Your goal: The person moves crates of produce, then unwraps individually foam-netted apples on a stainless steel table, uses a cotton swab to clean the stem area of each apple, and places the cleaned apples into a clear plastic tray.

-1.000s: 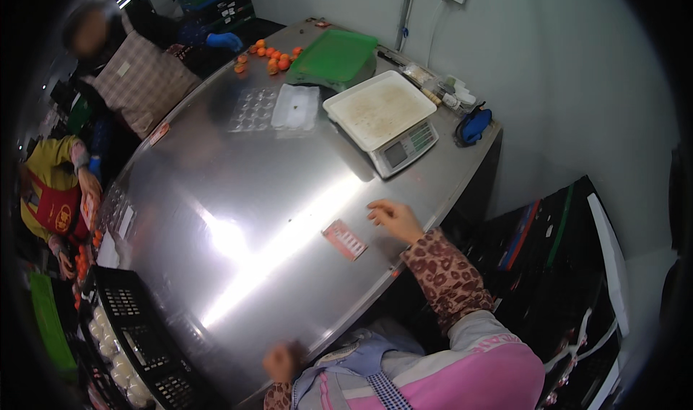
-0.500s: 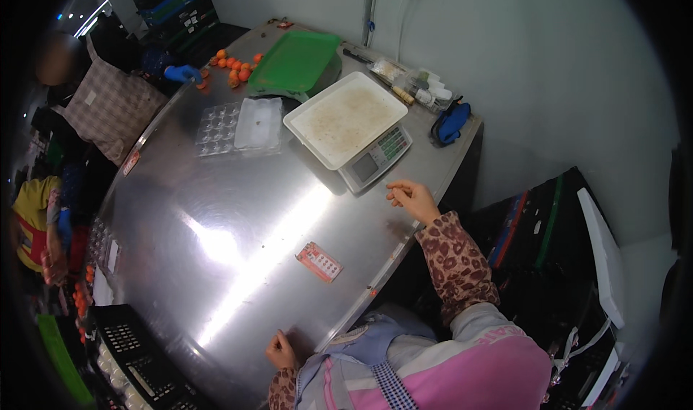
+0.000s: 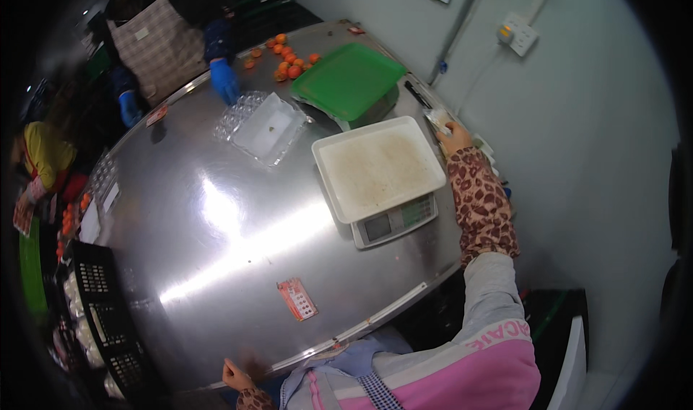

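Right hand: stretched past the cream weighing tray to the wall side of the tabletop; half a second ago it was over the near side, in front of the digital scale.
Right fingers: bent down onto a small clear-and-whitish packet — whether they grasp it or only touch it, I cannot tell.
Packet: at the wall-side edge, beside the green weighing tray and just beyond the cream one.
Left hand: low at the near edge, fingers partly curled; whether they hold anything, I cannot tell.
Red-and-white card: flat on the near part of the tabletop; the right hand, near it a second ago, is well apart from it.
Co-worker's blue glove: at the clear plastic punnet, where before it was by the orange fruits.
Punnet: turned at a different angle than before — its white-lined half faces up.
Orange fruits: loosely grouped beside the green weighing tray, as earlier.
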The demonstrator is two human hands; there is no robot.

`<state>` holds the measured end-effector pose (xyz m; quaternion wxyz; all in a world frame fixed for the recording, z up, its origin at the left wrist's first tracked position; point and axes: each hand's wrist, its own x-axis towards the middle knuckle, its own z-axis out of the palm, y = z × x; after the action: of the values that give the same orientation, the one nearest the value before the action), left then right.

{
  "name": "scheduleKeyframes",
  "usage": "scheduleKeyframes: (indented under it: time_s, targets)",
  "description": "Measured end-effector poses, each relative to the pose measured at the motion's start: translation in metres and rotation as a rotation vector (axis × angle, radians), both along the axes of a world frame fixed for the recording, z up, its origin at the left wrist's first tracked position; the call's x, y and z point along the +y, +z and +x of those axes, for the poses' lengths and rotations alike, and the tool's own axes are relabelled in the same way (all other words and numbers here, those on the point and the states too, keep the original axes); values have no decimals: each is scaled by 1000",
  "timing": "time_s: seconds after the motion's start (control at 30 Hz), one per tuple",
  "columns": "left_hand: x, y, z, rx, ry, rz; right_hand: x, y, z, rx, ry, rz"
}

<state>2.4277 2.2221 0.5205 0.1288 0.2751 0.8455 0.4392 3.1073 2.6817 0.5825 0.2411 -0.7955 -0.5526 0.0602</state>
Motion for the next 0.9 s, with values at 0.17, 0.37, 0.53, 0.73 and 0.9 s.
scheduleKeyframes:
  time_s: [0.17, 0.37, 0.53, 0.73, 0.9]
  targets:
    - [-29, 19, 39, 88, 21, -109, 60, -25, 21, -173, -10, -435]
    - [-42, 29, 74, 97, 48, -215, 97, -58, 40, -312, -57, -511]
    - [-45, 29, 89, 68, 23, -262, 119, -76, 69, -169, 44, -442]
    - [-48, 21, 93, 81, -33, -276, 115, -68, 79, -197, -2, -375]
    - [-43, 18, 99, 107, -11, -267, 108, -11, 75, 73, 23, 75]
